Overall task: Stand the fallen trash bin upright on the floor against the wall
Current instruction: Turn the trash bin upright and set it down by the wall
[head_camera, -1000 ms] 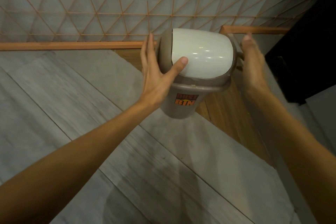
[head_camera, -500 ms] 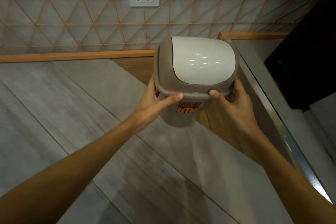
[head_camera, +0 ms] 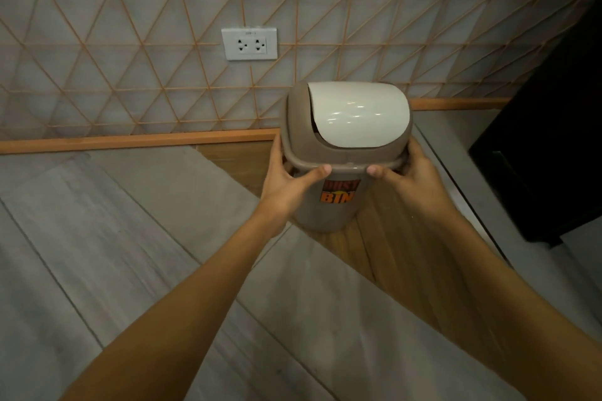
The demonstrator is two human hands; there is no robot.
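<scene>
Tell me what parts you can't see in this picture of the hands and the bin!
All in the head view:
- Inside of the dust bin: hidden by its white swing lid.
- Fingers of the left hand and right hand: behind the bin's rim.
- Bin's back, and any gap to the wall: hidden by the bin.
- Tiny print on the wall socket: too small.

Both forearms bare; left hand (head_camera: 286, 185), right hand (head_camera: 410, 179) ungloved, ringless.
</scene>
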